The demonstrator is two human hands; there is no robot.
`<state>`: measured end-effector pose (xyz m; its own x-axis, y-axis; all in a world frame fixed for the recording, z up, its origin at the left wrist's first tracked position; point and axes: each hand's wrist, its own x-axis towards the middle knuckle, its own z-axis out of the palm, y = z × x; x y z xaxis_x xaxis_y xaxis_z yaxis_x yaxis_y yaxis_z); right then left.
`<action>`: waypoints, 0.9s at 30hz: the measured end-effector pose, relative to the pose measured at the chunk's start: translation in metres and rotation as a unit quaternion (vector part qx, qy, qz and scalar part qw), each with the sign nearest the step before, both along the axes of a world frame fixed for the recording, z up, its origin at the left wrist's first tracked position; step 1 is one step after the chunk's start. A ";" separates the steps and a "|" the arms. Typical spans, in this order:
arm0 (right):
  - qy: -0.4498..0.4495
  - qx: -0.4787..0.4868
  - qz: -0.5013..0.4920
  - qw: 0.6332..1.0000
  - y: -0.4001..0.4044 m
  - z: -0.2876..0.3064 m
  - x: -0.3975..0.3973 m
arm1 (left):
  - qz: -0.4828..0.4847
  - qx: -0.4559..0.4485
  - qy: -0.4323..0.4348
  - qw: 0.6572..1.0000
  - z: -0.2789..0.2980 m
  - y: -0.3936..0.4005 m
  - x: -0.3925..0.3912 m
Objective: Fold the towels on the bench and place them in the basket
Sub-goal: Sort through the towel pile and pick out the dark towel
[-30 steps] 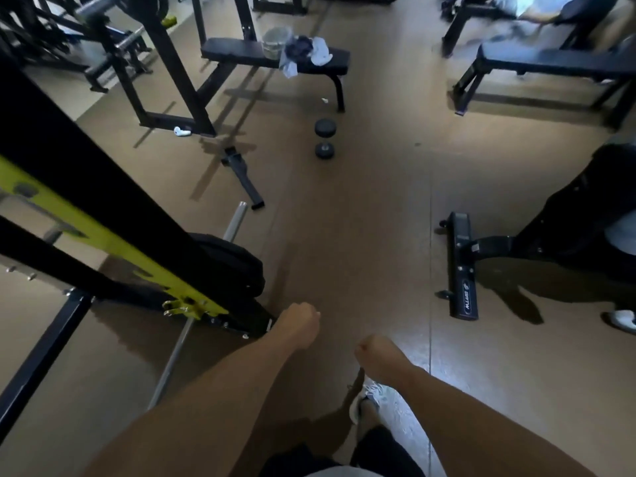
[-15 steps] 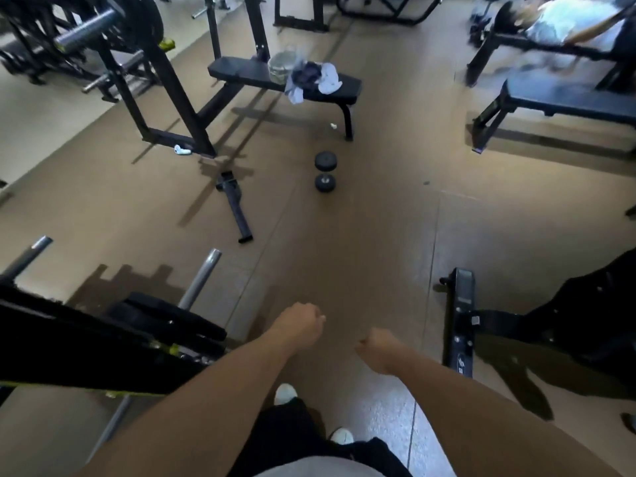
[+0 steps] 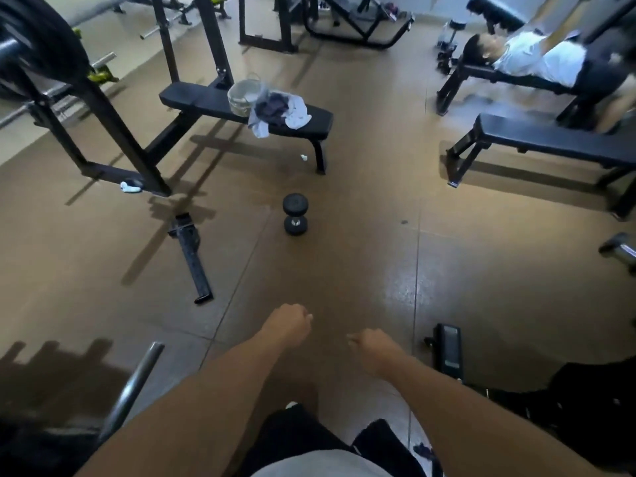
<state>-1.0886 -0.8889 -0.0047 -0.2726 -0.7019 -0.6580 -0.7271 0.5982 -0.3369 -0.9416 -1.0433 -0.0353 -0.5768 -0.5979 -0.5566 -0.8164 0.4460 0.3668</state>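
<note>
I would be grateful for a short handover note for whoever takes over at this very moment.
Left hand: fingers curled, holding nothing.
Right hand: fingers curled, holding nothing.
Towels: an unfolded heap on the bench, across the floor from the hands; one corner hangs over the near edge.
Basket: on the same bench, just left of the heap, touching it.
Dumbbell: on the floor between here and the bench.
Done: nothing folded.
Left: reach the bench, fold each towel, put them in the basket.

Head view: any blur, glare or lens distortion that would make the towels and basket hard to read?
Head view: wide-angle bending at the edges; dim, with glare on the floor; towels and basket on the bench small and slightly soft, folds unreadable; hard shadows under the bench.
</note>
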 end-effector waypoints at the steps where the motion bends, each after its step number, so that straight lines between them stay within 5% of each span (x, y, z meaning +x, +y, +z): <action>1: -0.002 -0.005 -0.022 1.000 -0.017 0.001 -0.014 | -0.004 0.001 -0.001 1.000 0.001 -0.016 -0.016; 10: 0.012 -0.028 -0.011 0.999 -0.152 -0.015 -0.159 | -0.037 -0.008 -0.022 0.999 -0.002 -0.144 -0.173; 27: 0.030 -0.041 0.178 0.983 -0.469 -0.005 -0.400 | 0.135 0.009 0.030 0.990 0.032 -0.422 -0.375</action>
